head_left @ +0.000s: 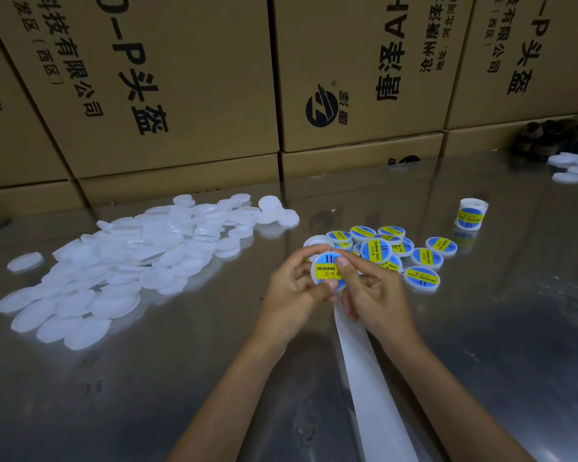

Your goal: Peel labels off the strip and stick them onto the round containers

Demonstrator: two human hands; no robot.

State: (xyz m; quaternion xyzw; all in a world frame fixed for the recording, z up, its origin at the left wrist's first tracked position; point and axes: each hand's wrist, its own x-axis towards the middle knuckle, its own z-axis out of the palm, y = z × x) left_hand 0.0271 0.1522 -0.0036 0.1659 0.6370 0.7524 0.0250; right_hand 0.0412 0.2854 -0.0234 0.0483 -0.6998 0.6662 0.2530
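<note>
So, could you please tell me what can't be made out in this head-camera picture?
- Label on the held container: its right part is covered by the right hand.
- White backing strip: its near end is cut off by the bottom edge.
- Dark objects at far right: too dim and blurred to identify.
- Label roll: its small print is unreadable.

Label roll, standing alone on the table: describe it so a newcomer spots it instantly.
Start at the reflective metal table, then the cluster of blue-and-yellow labelled round containers right of centre. Beyond it to the right, apart from it, stands the small white roll of blue-and-yellow labels: the only thing standing tall, with its labels wrapped round the side.
</note>
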